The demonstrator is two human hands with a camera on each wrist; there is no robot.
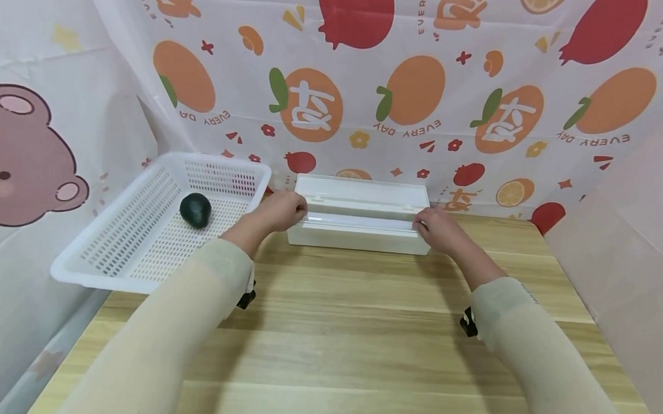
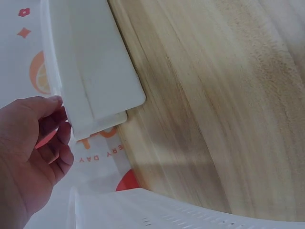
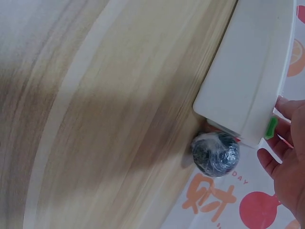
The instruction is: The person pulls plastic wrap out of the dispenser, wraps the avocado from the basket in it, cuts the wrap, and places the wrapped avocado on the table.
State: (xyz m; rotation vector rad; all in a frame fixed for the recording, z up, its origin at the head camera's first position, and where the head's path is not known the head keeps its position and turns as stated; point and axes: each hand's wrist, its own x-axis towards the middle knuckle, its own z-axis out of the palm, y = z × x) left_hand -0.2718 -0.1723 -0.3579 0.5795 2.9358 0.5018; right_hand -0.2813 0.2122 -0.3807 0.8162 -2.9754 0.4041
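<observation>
A long white cling film dispenser (image 1: pixel 359 239) stands on the table against the back wall, its lid (image 1: pixel 362 190) raised. Glossy cling film (image 1: pixel 358 222) runs along its front top edge. At the left end my left hand (image 1: pixel 284 211) pinches the film's edge between thumb and curled fingers. My right hand (image 1: pixel 440 229) does likewise at the right end. A green piece (image 3: pixel 271 128) shows on the dispenser beside the right fingers. Near that end, a dark round thing wrapped in clear film (image 3: pixel 215 153) sits on the table. The film is hard to make out in both wrist views.
A white perforated basket (image 1: pixel 99 237) stands at the left, holding a dark green avocado (image 1: pixel 195 210). The wooden table (image 1: pixel 348 331) stretches in front of the dispenser. Printed sheeting (image 1: pixel 363 109) hangs behind and at both sides.
</observation>
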